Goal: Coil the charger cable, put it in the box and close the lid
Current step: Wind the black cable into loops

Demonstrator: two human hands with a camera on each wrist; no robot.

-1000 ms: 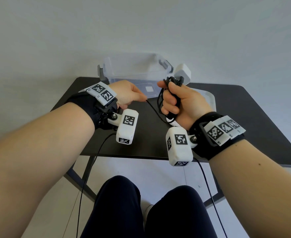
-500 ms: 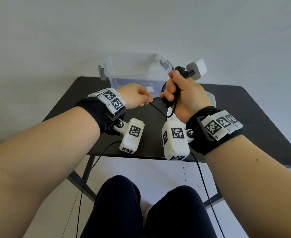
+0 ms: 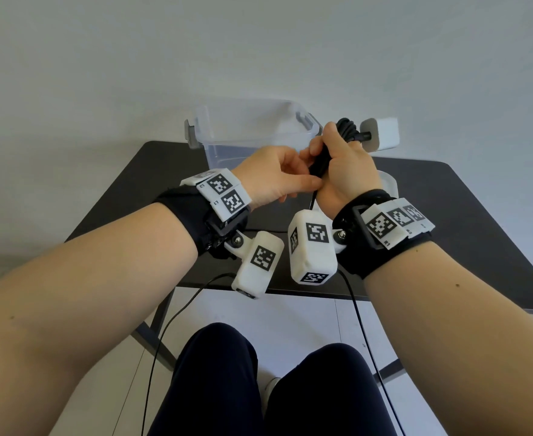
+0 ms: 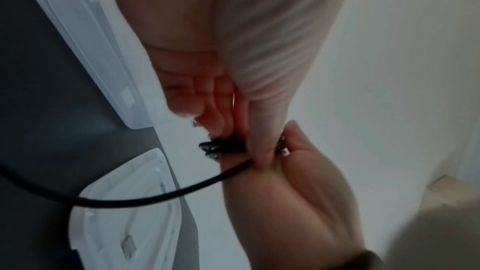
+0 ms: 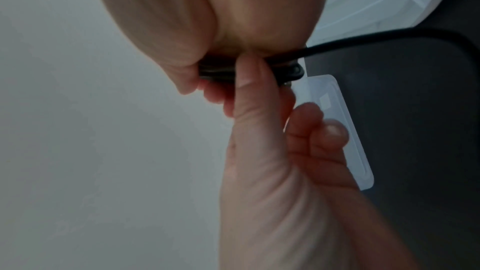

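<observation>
The clear plastic box (image 3: pixel 252 133) stands open at the table's (image 3: pixel 479 215) far edge; nothing shows inside. Its pale lid (image 4: pixel 124 202) lies flat nearby. The right hand (image 3: pixel 343 171), fist upright, grips the bundled black cable (image 3: pixel 347 127) with its white charger (image 3: pixel 381 133) sticking out. The left hand (image 3: pixel 274 174) pinches the loose strand against the bundle.

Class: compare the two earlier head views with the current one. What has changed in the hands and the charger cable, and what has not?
The left hand moved right until it meets the right hand, still pinching the charger cable; the slack strand between them is taken up. The right hand rose slightly and keeps gripping the coiled bundle, with the white charger above it. The clear box, lid and table are unchanged.
</observation>
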